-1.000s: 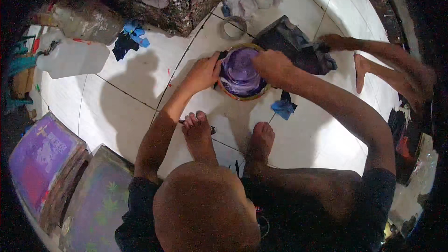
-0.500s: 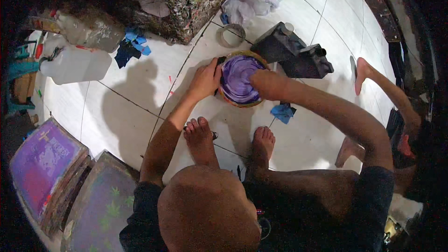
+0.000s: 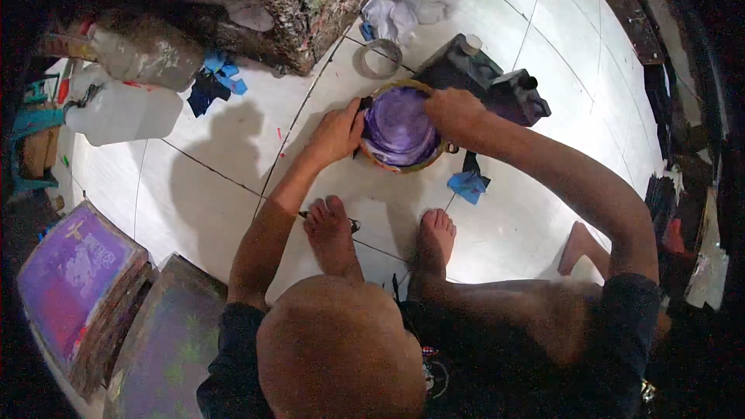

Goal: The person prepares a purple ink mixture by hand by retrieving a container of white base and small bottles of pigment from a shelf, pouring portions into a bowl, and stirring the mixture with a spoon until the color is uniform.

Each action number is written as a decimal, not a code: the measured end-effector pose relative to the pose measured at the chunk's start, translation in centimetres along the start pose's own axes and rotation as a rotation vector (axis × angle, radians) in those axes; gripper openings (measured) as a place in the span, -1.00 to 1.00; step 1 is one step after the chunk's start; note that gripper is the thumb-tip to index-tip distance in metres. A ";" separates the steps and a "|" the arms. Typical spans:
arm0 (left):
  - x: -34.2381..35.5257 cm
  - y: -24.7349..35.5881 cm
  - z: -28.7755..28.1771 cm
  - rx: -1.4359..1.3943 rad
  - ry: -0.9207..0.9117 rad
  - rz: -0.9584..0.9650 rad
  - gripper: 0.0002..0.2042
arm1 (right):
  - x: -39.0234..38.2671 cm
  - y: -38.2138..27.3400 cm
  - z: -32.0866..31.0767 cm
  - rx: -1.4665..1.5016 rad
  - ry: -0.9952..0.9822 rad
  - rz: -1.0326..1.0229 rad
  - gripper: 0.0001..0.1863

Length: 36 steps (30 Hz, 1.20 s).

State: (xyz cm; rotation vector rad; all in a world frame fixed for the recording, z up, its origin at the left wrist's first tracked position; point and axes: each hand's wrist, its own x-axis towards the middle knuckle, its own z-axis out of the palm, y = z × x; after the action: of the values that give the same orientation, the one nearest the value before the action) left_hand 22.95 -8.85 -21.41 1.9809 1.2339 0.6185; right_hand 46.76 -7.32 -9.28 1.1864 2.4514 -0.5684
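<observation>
A round tub (image 3: 386, 163) with a stained rim stands on the tiled floor, holding swirled purple paint (image 3: 400, 124) streaked with white. My left hand (image 3: 341, 133) is closed on the tub's left side, where a dark piece shows beside the fingers. Over the right part of the rim is my right hand (image 3: 456, 115), knuckles up and fingers curled. Whatever it grips is hidden beneath it. A small blue and black scrap (image 3: 469, 185) lies just below that hand.
Black jerrycans (image 3: 516, 97) stand right behind the tub, near a ring-shaped item (image 3: 380, 58) and a plastic bag (image 3: 396, 12). A translucent jug (image 3: 128, 112) and blue scraps (image 3: 221, 77) lie left. Purple-stained boards (image 3: 81, 271) are lower left. Another person's foot (image 3: 578, 248) is at right.
My right hand has moved right, from over the middle of the paint to the tub's right rim. My left hand keeps its hold. The other person's farther leg has left the view.
</observation>
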 end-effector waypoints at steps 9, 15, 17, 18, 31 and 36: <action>0.0 0.7 -0.5 -0.024 -0.044 0.002 -0.73 | 0.4 1.2 -0.2 -0.004 -0.372 0.062 -0.84; 0.6 1.4 -0.3 0.029 -0.096 -0.188 -0.70 | 0.0 -1.6 1.9 -0.139 0.035 -0.141 -0.88; -0.5 0.9 0.1 0.040 0.026 -0.090 -0.70 | -0.9 -1.6 0.5 -0.175 -0.019 -0.162 -0.89; -1.0 0.4 0.1 0.048 0.088 -0.042 -0.69 | -1.0 -1.3 0.1 -0.174 -0.041 -0.144 -0.90; -10.4 3.4 0.0 -1.114 -0.279 -0.697 -0.47 | -0.2 1.7 -0.7 -0.584 0.219 -0.401 -0.76; -8.5 3.9 5.9 -1.492 -0.174 -0.632 -0.67 | -1.7 2.5 0.2 -0.591 0.031 -0.274 -0.75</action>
State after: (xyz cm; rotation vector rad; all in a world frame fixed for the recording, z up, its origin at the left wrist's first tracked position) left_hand 25.64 -19.53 -22.36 0.3631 0.7494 0.6773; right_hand 49.74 -7.14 -9.15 0.6307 2.5551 0.1180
